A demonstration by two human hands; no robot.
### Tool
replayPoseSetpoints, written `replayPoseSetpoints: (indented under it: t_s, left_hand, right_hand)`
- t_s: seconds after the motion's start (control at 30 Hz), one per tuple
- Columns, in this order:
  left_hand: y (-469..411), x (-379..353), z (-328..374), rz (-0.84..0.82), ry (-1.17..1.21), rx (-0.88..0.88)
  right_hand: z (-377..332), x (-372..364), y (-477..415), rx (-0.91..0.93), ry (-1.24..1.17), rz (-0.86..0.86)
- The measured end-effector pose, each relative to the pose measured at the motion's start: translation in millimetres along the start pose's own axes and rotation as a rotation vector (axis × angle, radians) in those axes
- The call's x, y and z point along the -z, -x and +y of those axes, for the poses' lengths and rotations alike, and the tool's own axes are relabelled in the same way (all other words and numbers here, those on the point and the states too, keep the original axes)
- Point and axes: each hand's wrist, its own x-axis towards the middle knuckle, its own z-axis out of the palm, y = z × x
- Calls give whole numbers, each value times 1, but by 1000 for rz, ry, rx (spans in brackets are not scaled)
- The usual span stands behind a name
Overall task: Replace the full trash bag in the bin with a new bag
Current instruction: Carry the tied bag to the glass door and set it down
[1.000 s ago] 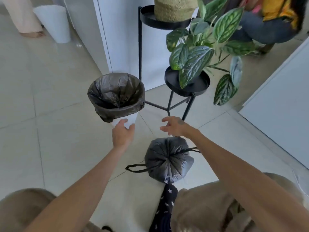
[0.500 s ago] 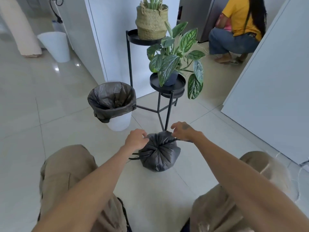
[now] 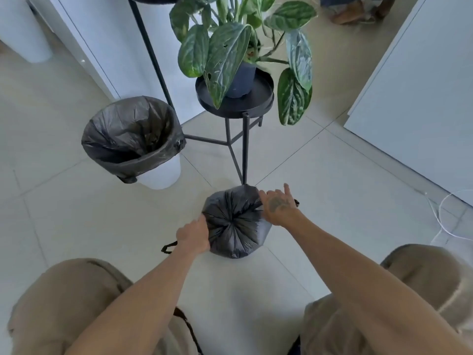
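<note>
A full black trash bag (image 3: 236,224), cinched at the top, sits on the tiled floor in front of me. My left hand (image 3: 192,235) presses against its left side, closed on the bag's drawstring, whose loop (image 3: 167,247) trails out to the left. My right hand (image 3: 277,204) rests on the bag's upper right, fingers spread, over the other drawstring. Behind and to the left stands a white bin (image 3: 160,172) lined with a fresh black bag (image 3: 130,131), its rim folded over the edge.
A black metal plant stand (image 3: 234,103) with a leafy potted plant (image 3: 230,49) rises just behind the full bag. White cabinet panels (image 3: 422,98) are at the right, a white cable (image 3: 440,213) lies on the floor, another white bin (image 3: 23,34) stands far left. A person's feet (image 3: 355,14) show at the top.
My left hand left the lined bin and came down onto the full bag's left side. My right hand settled on its top right. The view dropped lower and closer.
</note>
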Motion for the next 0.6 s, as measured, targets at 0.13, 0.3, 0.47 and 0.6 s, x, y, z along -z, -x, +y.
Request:
replayPoseSetpoints:
  t_s: [0.13,0.3,0.47,0.6]
  left_hand:
    - [-6,10,1,-94,77,-23]
    - [40,90,40,-39,207,-172]
    - [117,192,98,-8,260,-274]
    - [212,300,158,0,234,-400]
  right_hand:
    - [14,15,0,-23,-170,-108]
    - [54,81,50,-106,-454,-184]
    - [109,165,145,-235,-718,-149]
    - [161,250,258,-413,-890,-62]
